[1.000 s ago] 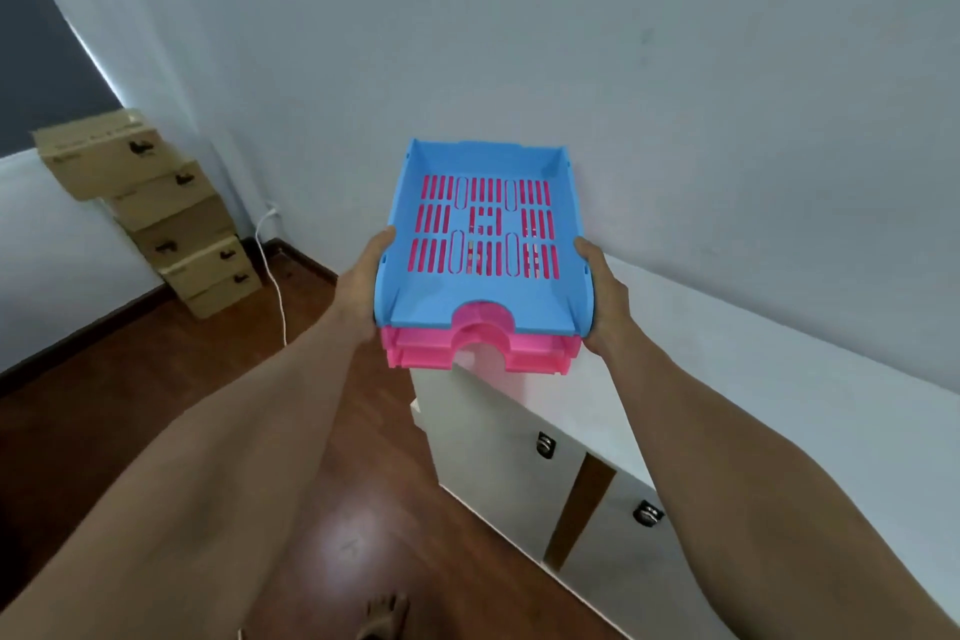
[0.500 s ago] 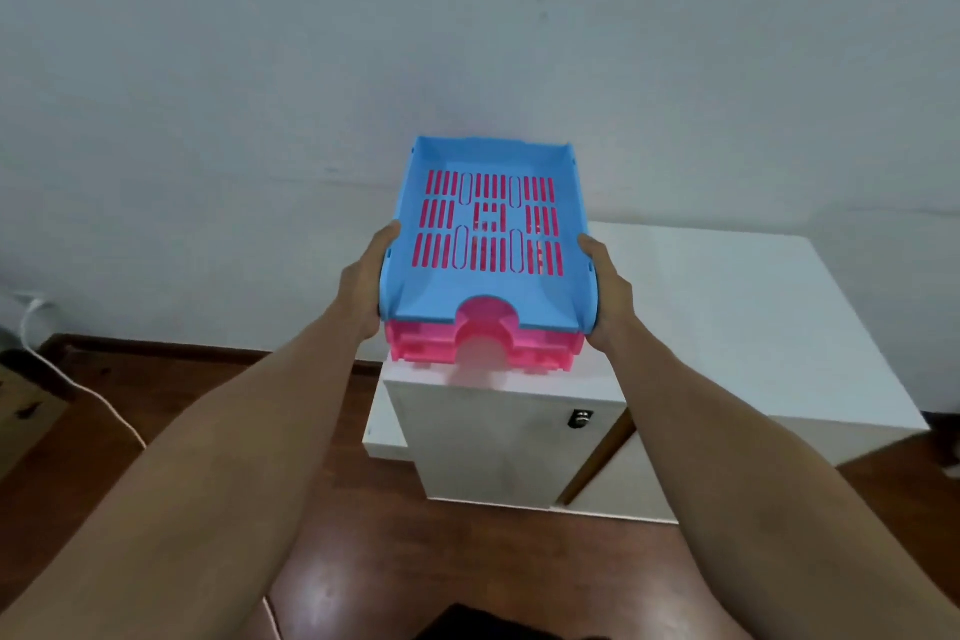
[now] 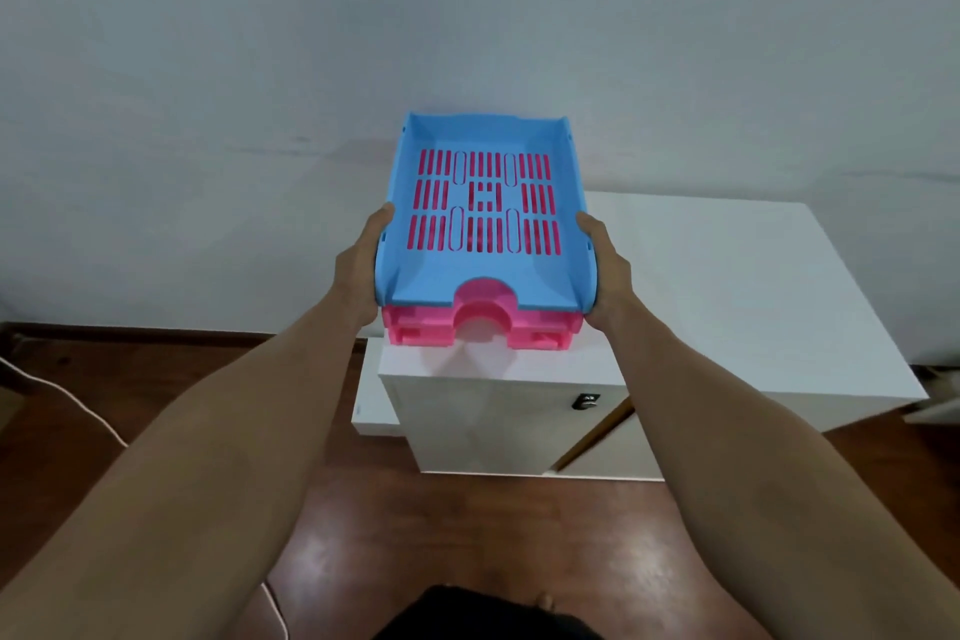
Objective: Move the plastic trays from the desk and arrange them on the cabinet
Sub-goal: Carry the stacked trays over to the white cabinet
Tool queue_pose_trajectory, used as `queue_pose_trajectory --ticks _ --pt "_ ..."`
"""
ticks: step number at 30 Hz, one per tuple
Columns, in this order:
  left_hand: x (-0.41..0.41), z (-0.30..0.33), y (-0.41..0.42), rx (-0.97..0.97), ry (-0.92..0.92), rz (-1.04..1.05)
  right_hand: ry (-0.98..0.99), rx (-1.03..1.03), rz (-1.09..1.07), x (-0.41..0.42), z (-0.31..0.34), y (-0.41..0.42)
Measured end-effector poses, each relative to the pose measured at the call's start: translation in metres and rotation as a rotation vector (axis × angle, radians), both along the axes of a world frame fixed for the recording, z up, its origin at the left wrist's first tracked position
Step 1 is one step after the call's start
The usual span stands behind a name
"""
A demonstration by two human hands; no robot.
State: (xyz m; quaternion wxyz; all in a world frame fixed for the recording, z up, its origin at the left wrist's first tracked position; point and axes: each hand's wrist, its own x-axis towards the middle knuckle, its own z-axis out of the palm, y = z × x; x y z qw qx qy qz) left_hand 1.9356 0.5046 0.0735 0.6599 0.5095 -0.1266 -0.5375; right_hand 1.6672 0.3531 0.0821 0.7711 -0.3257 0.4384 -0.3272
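A white cabinet [image 3: 727, 307] stands against the wall, its near left corner hidden behind the trays you carry. A blue tray [image 3: 483, 276] sits stacked on a pink tray [image 3: 415, 330], only the pink front edge showing. Your left hand [image 3: 358, 276] and right hand [image 3: 610, 276] each close a grip on the stack's sides; fingers underneath are hidden.

Mostly hidden under blue tray [image 3: 483, 208]: pink tray [image 3: 480, 327], only front edge and slots showing. Fingers of left hand [image 3: 358, 270] and right hand [image 3: 610, 276] concealed beneath.
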Motion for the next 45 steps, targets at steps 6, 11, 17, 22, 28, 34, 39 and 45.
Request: queue_pose_trajectory --ticks 6,11,17,22,28,34,39,45 --pt "0.014 0.001 -0.017 -0.047 0.006 -0.063 -0.006 0.011 0.025 0.016 0.005 -0.017" --pt "0.023 0.003 -0.031 -0.053 -0.001 -0.072 0.033 -0.013 0.012 0.025 0.009 -0.027" --pt "0.031 -0.002 -0.034 -0.022 0.009 -0.063 0.047 -0.051 0.071 0.026 0.008 -0.03" --pt "0.031 0.001 -0.033 0.028 -0.019 -0.043 0.072 -0.046 0.051 0.027 0.011 -0.028" --pt "0.032 0.013 -0.03 0.105 -0.096 0.027 0.223 -0.079 0.012 0.024 0.022 -0.027" --pt "0.029 0.037 -0.033 0.129 -0.3 0.184 0.472 -0.404 -0.048 0.03 0.044 -0.023" --pt "0.021 0.044 -0.032 0.108 -0.396 0.177 0.71 -0.628 0.017 0.04 0.049 -0.003" --pt "0.011 0.051 -0.03 0.133 -0.501 0.19 0.775 -0.655 0.017 0.037 0.054 0.005"
